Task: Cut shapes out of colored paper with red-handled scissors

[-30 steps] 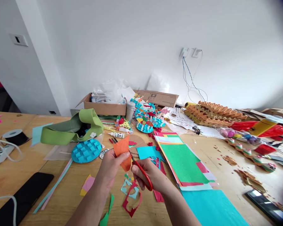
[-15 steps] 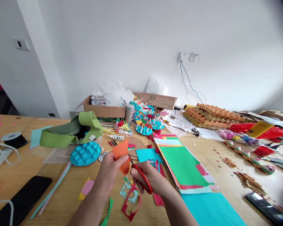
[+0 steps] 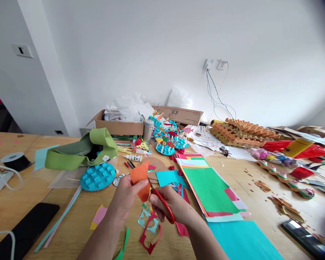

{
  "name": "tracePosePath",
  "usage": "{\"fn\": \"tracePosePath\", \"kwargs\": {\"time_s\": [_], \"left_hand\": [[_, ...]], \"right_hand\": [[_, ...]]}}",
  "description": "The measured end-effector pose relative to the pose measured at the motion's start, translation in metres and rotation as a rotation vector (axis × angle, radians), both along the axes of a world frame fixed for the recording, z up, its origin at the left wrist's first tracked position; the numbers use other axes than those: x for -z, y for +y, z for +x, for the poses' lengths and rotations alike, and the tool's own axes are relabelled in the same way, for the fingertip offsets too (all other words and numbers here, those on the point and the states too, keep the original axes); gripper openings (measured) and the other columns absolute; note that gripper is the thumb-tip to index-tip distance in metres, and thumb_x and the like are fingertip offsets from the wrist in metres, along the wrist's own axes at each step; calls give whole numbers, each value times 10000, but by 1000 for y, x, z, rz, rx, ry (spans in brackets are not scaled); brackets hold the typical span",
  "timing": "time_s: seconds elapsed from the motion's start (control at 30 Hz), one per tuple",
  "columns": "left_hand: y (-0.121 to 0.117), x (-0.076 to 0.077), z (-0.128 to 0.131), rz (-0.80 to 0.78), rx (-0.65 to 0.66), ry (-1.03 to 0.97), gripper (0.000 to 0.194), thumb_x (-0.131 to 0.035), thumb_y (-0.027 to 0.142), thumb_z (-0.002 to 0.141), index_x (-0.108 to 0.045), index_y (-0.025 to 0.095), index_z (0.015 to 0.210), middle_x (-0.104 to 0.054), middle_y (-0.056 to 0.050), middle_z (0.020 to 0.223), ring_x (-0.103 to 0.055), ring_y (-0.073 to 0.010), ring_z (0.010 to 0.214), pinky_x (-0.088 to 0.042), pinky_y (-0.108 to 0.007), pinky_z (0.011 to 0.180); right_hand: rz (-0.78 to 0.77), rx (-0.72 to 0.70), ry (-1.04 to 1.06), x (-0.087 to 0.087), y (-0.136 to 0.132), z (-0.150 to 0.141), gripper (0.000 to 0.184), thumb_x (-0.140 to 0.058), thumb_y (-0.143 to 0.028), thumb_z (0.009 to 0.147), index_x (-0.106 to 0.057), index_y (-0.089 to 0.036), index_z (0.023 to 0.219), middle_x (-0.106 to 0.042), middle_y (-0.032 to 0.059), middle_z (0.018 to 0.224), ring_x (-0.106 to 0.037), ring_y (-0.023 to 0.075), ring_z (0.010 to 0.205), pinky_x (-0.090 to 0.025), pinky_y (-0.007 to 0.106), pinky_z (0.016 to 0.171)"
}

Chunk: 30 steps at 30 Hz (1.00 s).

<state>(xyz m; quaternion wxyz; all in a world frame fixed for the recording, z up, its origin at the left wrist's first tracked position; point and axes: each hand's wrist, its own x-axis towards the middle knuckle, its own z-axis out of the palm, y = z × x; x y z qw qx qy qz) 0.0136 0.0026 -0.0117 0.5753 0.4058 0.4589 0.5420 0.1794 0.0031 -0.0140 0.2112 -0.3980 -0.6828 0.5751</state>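
Note:
My left hand (image 3: pixel 126 198) pinches a folded piece of orange paper (image 3: pixel 139 176) above the wooden table (image 3: pixel 67 231). My right hand (image 3: pixel 170 204) grips red-handled scissors (image 3: pixel 164 206), fingers through the loops, the blades pointing up-left into the orange paper's lower edge. Below the hands lie red, teal and green paper offcuts (image 3: pixel 151 231). To the right of my hands is a fanned stack of coloured paper sheets (image 3: pixel 209 187) with a green sheet on top.
A blue woven paper disc (image 3: pixel 98 176), green felt bag (image 3: pixel 78 151), glue bottle (image 3: pixel 133 157), cardboard box (image 3: pixel 119 124) and decorated blue plates (image 3: pixel 166 139) stand behind. A black phone (image 3: pixel 27 229) lies left, another phone (image 3: pixel 304 234) right. Egg trays (image 3: pixel 242 131) and cables sit far right.
The view has shifted slightly. Both hands keep their hold, with the orange paper tilting a little and the scissors staying at its edge.

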Motion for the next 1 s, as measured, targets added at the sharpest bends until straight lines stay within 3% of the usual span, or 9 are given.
{"fn": "tracePosePath", "kwargs": {"time_s": [0.6,1.0], "left_hand": [[3,7,-2,21,-39,-39,206,-750,320,655,-682,151,751,-677,-22,696,-571,-174,645,-460,-288,636],[1,1,0,30,-61,23,211,-755,305,629,-702,142,751,-683,-17,678,-583,-189,650,-446,-278,610]], "right_hand": [[-26,23,24,10,3,1,633,-516,-791,787,-491,-171,661,-503,-40,447,-450,65,350,-292,151,333],[-20,9,16,10,4,1,626,-513,-775,804,-497,-165,666,-515,-31,471,-450,63,369,-290,154,348]]}}
